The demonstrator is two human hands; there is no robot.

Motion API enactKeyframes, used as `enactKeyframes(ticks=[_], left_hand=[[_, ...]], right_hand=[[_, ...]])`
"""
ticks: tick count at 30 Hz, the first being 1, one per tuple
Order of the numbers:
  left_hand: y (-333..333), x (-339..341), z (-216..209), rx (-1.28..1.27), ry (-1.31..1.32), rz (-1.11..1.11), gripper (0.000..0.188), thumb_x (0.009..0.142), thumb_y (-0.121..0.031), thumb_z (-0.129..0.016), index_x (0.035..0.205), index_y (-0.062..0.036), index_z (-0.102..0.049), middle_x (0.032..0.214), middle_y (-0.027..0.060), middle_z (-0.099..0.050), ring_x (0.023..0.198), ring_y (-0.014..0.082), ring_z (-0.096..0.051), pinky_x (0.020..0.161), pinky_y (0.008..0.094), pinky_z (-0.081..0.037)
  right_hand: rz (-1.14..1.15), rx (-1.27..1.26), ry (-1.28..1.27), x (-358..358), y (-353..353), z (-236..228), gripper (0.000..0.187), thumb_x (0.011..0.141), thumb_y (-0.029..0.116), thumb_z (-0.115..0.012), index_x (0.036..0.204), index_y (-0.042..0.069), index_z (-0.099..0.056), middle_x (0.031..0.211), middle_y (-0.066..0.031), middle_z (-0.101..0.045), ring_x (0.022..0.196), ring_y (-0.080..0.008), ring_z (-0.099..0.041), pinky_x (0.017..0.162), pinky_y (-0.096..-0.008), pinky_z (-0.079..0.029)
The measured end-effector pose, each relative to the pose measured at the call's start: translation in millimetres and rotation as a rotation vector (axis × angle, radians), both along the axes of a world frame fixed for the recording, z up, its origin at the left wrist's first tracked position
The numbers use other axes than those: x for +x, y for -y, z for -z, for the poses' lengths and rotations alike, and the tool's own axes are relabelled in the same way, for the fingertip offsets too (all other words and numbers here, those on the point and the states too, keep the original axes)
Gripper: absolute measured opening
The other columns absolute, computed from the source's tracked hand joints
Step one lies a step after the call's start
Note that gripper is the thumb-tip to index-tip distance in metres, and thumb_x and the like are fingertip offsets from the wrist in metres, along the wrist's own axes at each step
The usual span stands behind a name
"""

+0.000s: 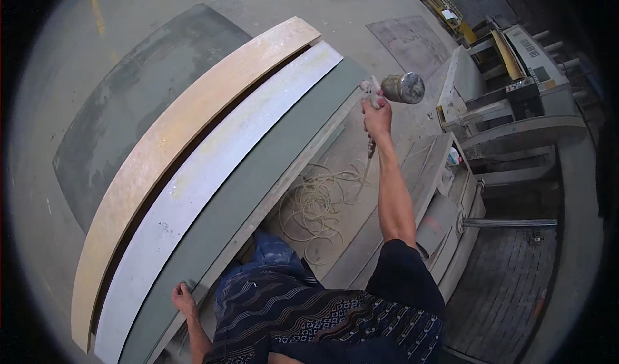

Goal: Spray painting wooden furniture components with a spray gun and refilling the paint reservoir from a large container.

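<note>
My right hand (378,118) is stretched out ahead and wrapped round the grip of a spray gun (372,92). A round metal paint cup (406,88) is fixed to the gun and points to the right. From the grip a thin hose (368,170) hangs down. My left hand (184,299) is low on the left, over the edge of a grey-green board (258,164). Its fingers are curled together; whether anything is between them is too small to make out. Beyond the board lie a long white panel (219,157) and a curved, pale wood-coloured panel (187,99), side by side.
Loose hose coils (316,203) lie on the floor between the board and a low grey bench (393,216). Machinery (529,61) with a roller-like metal bar (509,223) stands at the right. A dark flat sheet (155,74) lies on the floor beyond the panels, another sheet (409,41) farther off.
</note>
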State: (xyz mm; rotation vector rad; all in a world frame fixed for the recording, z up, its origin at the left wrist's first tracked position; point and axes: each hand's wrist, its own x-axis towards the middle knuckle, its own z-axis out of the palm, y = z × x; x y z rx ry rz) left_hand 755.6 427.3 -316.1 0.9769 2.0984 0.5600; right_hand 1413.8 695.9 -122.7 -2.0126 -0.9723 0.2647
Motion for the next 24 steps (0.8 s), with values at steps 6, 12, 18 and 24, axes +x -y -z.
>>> enactKeyframes(ticks=[6,12,18,24], left_hand=[[9.2,-20.2,5.8,0.024,0.007,-0.039,0.027,0.087,-0.020,-0.056,0.094,0.0055,-0.063,0.080,0.0072,-0.064,0.073,0.0124,-0.057,0.069,0.0270,-0.046],[18.8,-67.7,2.5,0.002,0.006,-0.049,0.029,0.087,-0.022,-0.058,0.094,0.0056,-0.063,0.079,0.0067,-0.064,0.072,0.0121,-0.057,0.068,0.0265,-0.046],[27.7,-98.8,11.9,0.010,0.037,-0.082,0.029,0.087,-0.022,-0.058,0.093,0.0059,-0.064,0.079,0.0082,-0.065,0.072,0.0123,-0.058,0.067,0.0270,-0.046],[34.1,-96.4,16.5,0.014,0.008,-0.074,0.029,0.086,-0.022,-0.059,0.093,0.0055,-0.064,0.081,0.0094,-0.065,0.073,0.0135,-0.059,0.069,0.0278,-0.047]], right_hand=[[-0.103,-0.008,-0.071,-75.0,39.7,5.6,0.019,0.083,0.020,-0.061,0.075,0.005,-0.052,0.056,-0.0001,-0.049,0.036,-0.0091,-0.042,0.031,-0.0280,-0.031],[-0.257,-0.381,-0.304,-221.5,130.0,7.1,0.024,0.082,0.020,-0.062,0.097,0.002,-0.059,0.072,-0.0031,-0.058,0.055,-0.0085,-0.052,0.050,-0.0262,-0.044],[-0.704,-0.306,-0.441,-317.7,167.0,26.2,0.028,0.082,0.017,-0.063,0.106,0.002,-0.058,0.081,-0.0019,-0.063,0.071,-0.0080,-0.055,0.064,-0.0260,-0.047],[-0.619,-0.632,-0.392,-274.2,164.4,11.6,0.037,0.080,0.025,-0.066,0.108,0.002,-0.059,0.086,-0.0059,-0.065,0.078,-0.0129,-0.058,0.072,-0.0320,-0.048]])
